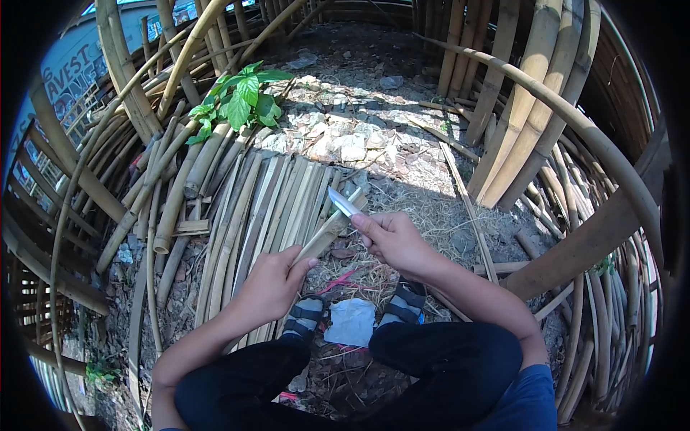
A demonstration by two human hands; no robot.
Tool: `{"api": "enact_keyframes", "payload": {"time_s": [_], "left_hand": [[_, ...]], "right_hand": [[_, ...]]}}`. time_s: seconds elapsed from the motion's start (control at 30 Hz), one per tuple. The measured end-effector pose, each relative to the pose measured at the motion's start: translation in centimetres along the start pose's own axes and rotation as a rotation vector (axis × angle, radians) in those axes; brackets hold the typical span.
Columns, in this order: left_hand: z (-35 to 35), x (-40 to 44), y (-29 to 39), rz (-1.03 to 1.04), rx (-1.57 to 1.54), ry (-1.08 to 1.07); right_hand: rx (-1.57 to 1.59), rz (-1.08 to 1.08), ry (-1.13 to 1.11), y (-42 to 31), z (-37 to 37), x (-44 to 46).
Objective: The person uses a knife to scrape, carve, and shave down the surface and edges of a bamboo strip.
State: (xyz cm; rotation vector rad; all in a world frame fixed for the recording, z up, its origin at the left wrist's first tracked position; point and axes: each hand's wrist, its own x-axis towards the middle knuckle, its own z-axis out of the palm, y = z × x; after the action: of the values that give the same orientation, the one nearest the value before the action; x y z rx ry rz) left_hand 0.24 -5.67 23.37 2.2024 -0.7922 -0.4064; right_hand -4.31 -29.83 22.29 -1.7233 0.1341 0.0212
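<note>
In the head view my left hand [272,284] is closed round the lower end of a split bamboo strip [325,234], which slants up and to the right. A knife [342,202] is in my right hand [392,241], its blade pointing up and left beside the strip's upper end. The fingers of my right hand are wrapped round the handle, which is mostly hidden. Behind my left hand, many bamboo strips [248,208] lie side by side on the ground.
Green leaves [246,93] stand beyond the strips. Bamboo poles [528,108] rise at the right, with a curved pole [575,118] arching across them. Between my sandalled feet lies a pale sheet [351,322]. Round poles [176,187] lie at the left.
</note>
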Motion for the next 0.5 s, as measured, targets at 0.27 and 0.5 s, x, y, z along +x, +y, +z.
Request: {"api": "enact_keyframes", "payload": {"time_s": [0.27,0.5], "left_hand": [[-0.5,0.2,-0.4,-0.087,-0.204,-0.070],[-0.8,0.0,0.1,-0.155,-0.442,-0.206]], "right_hand": [[0.297,0.039,0.243,0.1,-2.0,0.2],[-0.115,-0.102,-0.128,1.2,0.4,-0.8]]}}
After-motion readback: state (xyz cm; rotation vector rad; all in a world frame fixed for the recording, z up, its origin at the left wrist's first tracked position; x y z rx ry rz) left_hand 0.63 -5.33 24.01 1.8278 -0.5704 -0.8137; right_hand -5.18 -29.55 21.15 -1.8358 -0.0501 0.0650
